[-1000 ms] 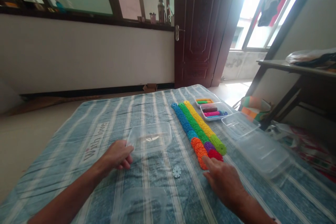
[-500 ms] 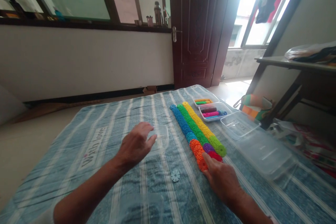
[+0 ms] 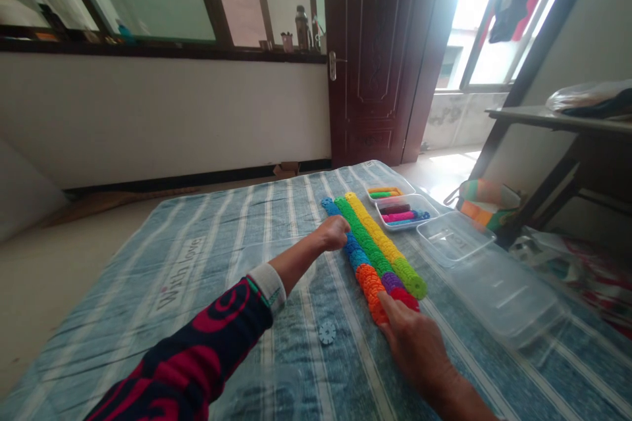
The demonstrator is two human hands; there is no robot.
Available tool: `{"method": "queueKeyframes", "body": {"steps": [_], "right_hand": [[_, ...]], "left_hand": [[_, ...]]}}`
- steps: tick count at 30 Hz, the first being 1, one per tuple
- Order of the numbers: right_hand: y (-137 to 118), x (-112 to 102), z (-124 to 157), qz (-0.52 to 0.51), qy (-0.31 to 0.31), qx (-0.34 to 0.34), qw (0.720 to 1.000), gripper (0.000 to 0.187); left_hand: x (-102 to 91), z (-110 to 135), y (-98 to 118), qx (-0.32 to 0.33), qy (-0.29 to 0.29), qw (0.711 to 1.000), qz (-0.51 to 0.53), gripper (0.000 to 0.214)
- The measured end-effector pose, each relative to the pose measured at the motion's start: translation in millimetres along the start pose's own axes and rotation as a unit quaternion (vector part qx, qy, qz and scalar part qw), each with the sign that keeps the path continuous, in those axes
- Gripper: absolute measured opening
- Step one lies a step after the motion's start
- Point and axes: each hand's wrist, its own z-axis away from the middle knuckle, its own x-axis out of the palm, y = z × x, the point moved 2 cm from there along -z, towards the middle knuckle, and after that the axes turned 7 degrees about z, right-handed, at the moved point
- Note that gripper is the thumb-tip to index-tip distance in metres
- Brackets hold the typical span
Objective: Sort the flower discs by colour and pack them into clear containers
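Observation:
Three long rows of notched plastic snowflake discs lie side by side on the bed. The left row runs from blue discs (image 3: pixel 354 251) to orange discs (image 3: pixel 369 286) at the near end. Beside it are green discs (image 3: pixel 364 237), ending in purple and red, then yellow discs (image 3: pixel 375 230), ending in lime. My left hand (image 3: pixel 334 232) is closed at the blue row, its fingertips partly hidden. At the near end, my right hand (image 3: pixel 417 335) has its thumb and fingers around the orange discs. A single pale blue disc (image 3: pixel 327 333) lies apart.
Clear boxes holding coloured discs, one box (image 3: pixel 407 222) in front of another box (image 3: pixel 385 195), stand behind the rows. To the right lie a clear empty container (image 3: pixel 457 237) and a larger clear lid (image 3: pixel 508 302). A striped sheet (image 3: pixel 197 355) covers the bed.
My left hand has moved right and away from me, from above a clear lid to the blue discs, and its fingers have closed. My right hand stays at the orange end.

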Motion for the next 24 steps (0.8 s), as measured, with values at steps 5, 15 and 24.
{"method": "queueKeyframes", "body": {"steps": [5, 15, 24], "right_hand": [[0.8, 1.7, -0.4, -0.002, 0.007, -0.004, 1.0, 0.03], [0.8, 2.3, -0.8, -0.007, 0.031, -0.007, 0.999, 0.027], [-0.2, 1.3, 0.1, -0.015, 0.005, 0.002, 1.0, 0.031]], "left_hand": [[8.0, -5.5, -6.7, -0.01, -0.012, 1.0, 0.014, 0.024], [13.0, -12.3, -9.7, -0.043, -0.007, 0.999, 0.016, 0.019], [15.5, -13.7, -8.0, -0.067, -0.01, 0.997, 0.031, 0.016]]}}
